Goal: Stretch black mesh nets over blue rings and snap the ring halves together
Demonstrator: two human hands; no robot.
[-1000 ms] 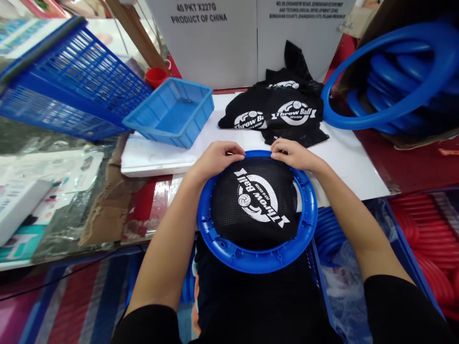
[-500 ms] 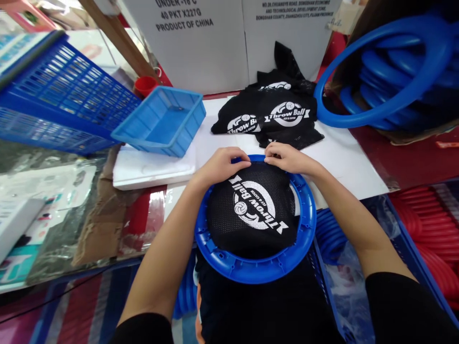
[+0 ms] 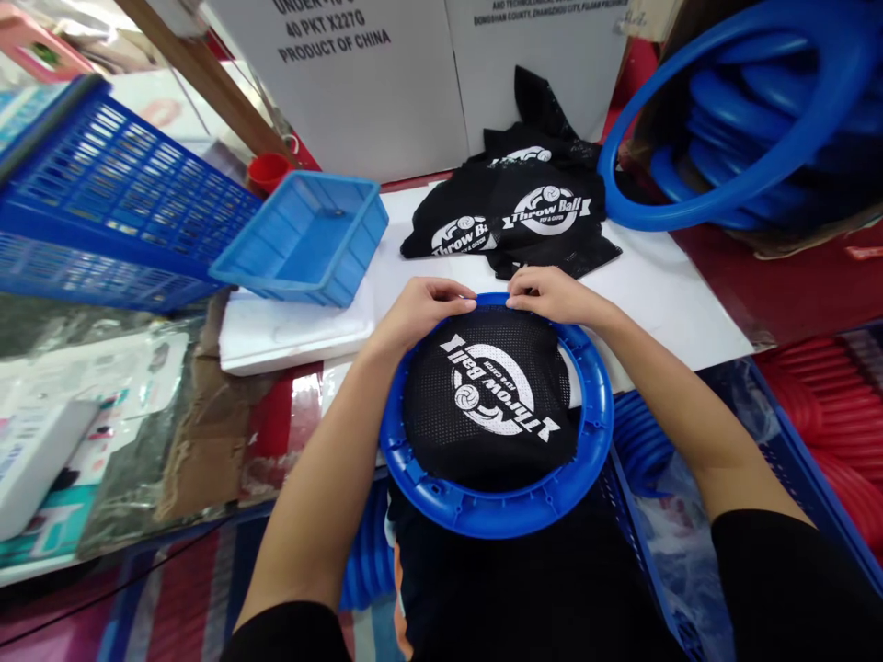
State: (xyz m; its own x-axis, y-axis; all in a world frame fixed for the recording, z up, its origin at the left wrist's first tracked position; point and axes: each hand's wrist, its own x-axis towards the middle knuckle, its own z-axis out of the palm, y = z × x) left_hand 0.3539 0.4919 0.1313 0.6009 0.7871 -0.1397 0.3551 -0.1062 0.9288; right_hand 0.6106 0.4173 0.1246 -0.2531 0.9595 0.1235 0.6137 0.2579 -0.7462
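A blue plastic ring (image 3: 497, 522) rests at the near edge of the white work surface, tilted toward my lap. Inside it lies a round black mesh cloth (image 3: 441, 432) printed "Throw Ball"; a gap shows between cloth and ring at the right. At the far rim, my left hand (image 3: 434, 311) pinches the ring and the cloth's edge between thumb and fingers. Just to its right, my right hand (image 3: 542, 294) pinches the same rim, its fingers curled. Whatever lies under the fingertips is hidden. Beyond my hands, more printed black mesh cloths (image 3: 531, 198) lie in a loose pile.
A light-blue tray (image 3: 303, 241) stands left on a white foam slab (image 3: 296, 340), beside a blue basket (image 3: 131, 193) and red cup (image 3: 268, 172). White cartons (image 3: 372, 101) back the surface. Blue rings (image 3: 745, 110) fill a box at right; red rings (image 3: 820, 414) lie below.
The view has shifted slightly, so the ring and hands appear a little further right. Both hands keep their pinch at the far rim, with fingers moved only slightly.
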